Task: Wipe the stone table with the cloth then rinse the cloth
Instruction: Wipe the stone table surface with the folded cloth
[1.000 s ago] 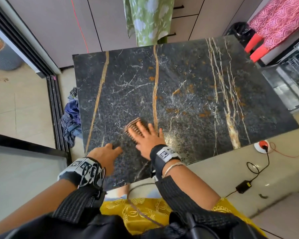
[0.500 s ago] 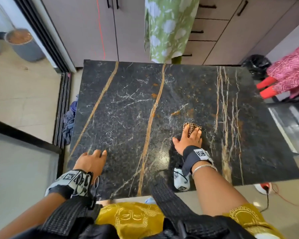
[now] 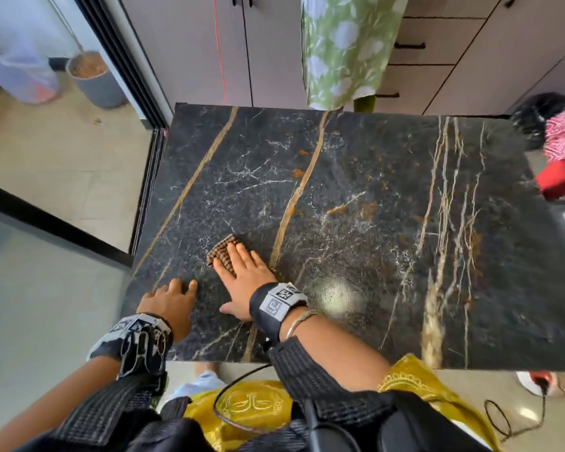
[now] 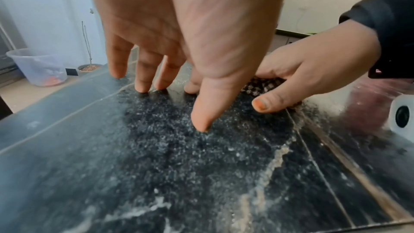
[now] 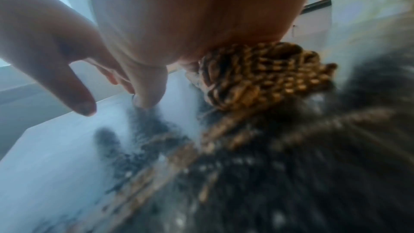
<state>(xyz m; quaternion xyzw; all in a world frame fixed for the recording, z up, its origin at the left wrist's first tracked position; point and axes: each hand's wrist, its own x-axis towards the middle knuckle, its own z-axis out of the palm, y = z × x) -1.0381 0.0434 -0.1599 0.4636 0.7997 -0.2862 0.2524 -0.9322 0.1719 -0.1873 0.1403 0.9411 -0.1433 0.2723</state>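
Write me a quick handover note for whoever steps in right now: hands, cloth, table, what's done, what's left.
Right hand: flat, fingers straight, pressing the brown checked cloth onto the stone table, near its front left.
Left hand: fingertips braced on the table beside it, holding nothing.
Done: wiping is under way; how much is covered cannot be told.
Left: finish wiping, then rinse the cloth.

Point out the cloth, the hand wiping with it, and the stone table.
cloth (image 3: 221, 250): head view, on the checked weave showing past the fingertips.
right hand (image 3: 246, 282): head view, on the back of the hand.
stone table (image 3: 372, 177): head view, on bare dark stone right of the middle vein.
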